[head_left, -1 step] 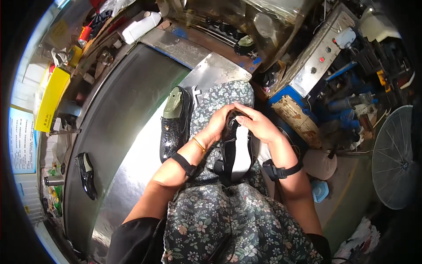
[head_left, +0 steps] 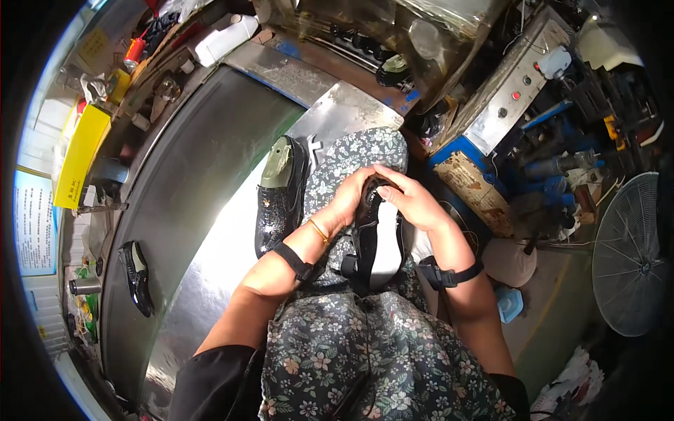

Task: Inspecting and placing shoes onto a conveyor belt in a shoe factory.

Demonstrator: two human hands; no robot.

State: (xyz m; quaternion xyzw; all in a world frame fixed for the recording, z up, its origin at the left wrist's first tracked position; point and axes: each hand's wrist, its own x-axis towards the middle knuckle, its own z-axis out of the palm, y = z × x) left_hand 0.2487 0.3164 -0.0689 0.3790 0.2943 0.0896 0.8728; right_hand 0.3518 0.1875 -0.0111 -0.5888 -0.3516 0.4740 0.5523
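Over my lap, both hands close around the far end of a glossy black shoe (head_left: 364, 242) with a white strip along its middle. My left hand (head_left: 347, 196) wraps its left side, wearing a thin gold bangle at the wrist. From the other side my right hand (head_left: 414, 202) grips it, thumb pressed on the end and fingers meeting the left hand's. Much of that end is hidden by the fingers. Just left, a second black shoe (head_left: 272, 221) with a green last (head_left: 282, 163) inside rests on the shiny metal surface, beside my left forearm.
A dark conveyor belt (head_left: 189, 154) curves along the left, carrying another black shoe (head_left: 135, 278). Floral cloth (head_left: 365, 147) covers my lap. At right stand a machine with a button panel (head_left: 516, 88) and a round wire fan (head_left: 628, 252). A white jug (head_left: 228, 38) lies at the back left.
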